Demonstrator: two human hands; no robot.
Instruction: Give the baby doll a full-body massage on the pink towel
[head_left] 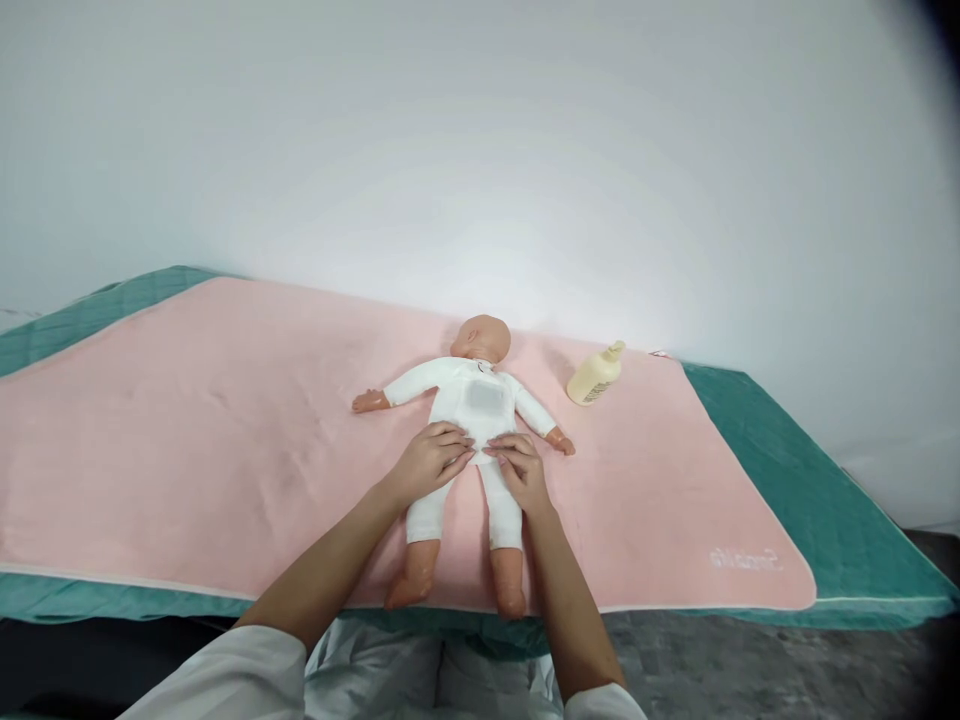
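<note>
between the two hands, at its lower trunk, lies the doll (454,400), stretched out on the pink mat (225,430). its long axis runs from near to far, almost straight away from the person, with the head (491,337) at the far end and the feet at the mat's near edge. the head is turned to the left; whether the trunk lies face up or face down i cannot tell for sure. the arms spread out left and right, and the legs are a little apart.

the left hand (429,465) comes in from the near left, the right hand (523,475) from the near right, so the doll's middle lies just ahead of and between them. neither is clearly nearer: both sets of fingertips touch the white cloth at the lower trunk, close together with a small gap between. the left hand is half closed, fingers bent and thumb near them; the right is much the same, curled over its own side. whether either has a fold of cloth pinched, i cannot tell.

a gray patch (487,396) sits on the trunk, just beyond the fingertips. the bottle (594,377) is off to the far right, beyond the doll's right-side arm (534,408), well apart from both hands but nearer the right one. green cloth (780,470) shows past the mat's right edge.
</note>
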